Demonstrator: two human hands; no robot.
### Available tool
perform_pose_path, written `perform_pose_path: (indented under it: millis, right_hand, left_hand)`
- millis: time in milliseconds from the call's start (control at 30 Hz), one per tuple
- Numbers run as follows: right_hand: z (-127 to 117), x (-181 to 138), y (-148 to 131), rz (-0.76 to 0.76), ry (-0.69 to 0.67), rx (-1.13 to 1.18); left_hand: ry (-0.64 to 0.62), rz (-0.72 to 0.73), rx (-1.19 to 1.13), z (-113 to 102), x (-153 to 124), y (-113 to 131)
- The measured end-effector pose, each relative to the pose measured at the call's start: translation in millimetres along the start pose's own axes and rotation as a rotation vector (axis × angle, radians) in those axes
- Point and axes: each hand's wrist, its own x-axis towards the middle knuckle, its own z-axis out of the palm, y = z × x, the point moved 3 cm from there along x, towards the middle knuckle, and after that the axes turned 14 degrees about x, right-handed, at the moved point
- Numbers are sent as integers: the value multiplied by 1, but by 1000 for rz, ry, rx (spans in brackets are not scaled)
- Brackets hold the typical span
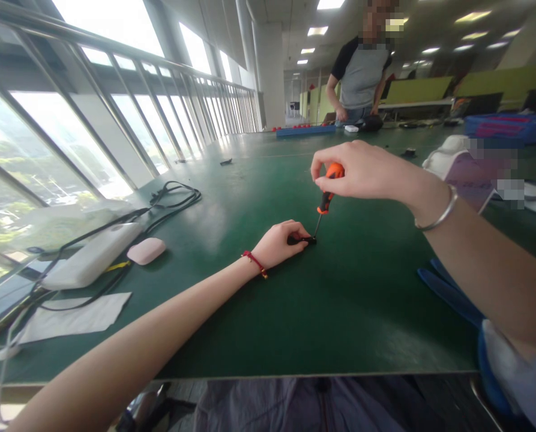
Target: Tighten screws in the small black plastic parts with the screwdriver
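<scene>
My right hand [360, 171] is closed around the orange and black handle of a screwdriver [325, 201]. The screwdriver's thin metal shaft slants down, and its tip meets or sits just beside the end of a small black part [310, 240]. Resting on the green table [249, 324], my left hand [282, 243] pinches that part between thumb and fingers. Most of the black part is hidden by the fingers, so its exact kind cannot be made out. Whether a screw sits under the tip is too small to see.
At the left lie a white power bank-like block [92, 255], a pink rounded case [146, 251], black cables [177, 192] and a white tissue [76, 318]. A person [362, 72] stands at the far end. Blue baskets [511, 127] and a white-purple package [468, 168] are at right.
</scene>
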Motion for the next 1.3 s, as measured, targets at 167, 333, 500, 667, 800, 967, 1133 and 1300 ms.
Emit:
perform_pose_path:
  millis: [167,333,500,667,800,967,1133,1300]
  right_hand:
    - [1,0,-1,31,-61,1]
    - [1,-2,-3,-7,-54,49]
    - [2,-2,-2,21,-83,44]
    - [0,-2,-2,-28,-64,87]
    - [2,-1,0,-8,-104,95]
    - [1,-1,-2,-44,-62,107]
    - [2,-2,-2,17,-73,94]
    - [2,-2,-4,-18,-64,117]
  left_hand:
    - [3,2,-3,-1,0,0]
    - [0,-1,-6,-1,-1,0]
    - [-8,-3,-5,-1,-1,0]
    - [-5,-1,-6,0,-1,-1]
    - [-4,3,-6,-1,-1,0]
    - [-4,-5,1,-2,-1,1]
    - [5,-2,8,-1,-1,0]
    - [0,2,4,-1,-1,0]
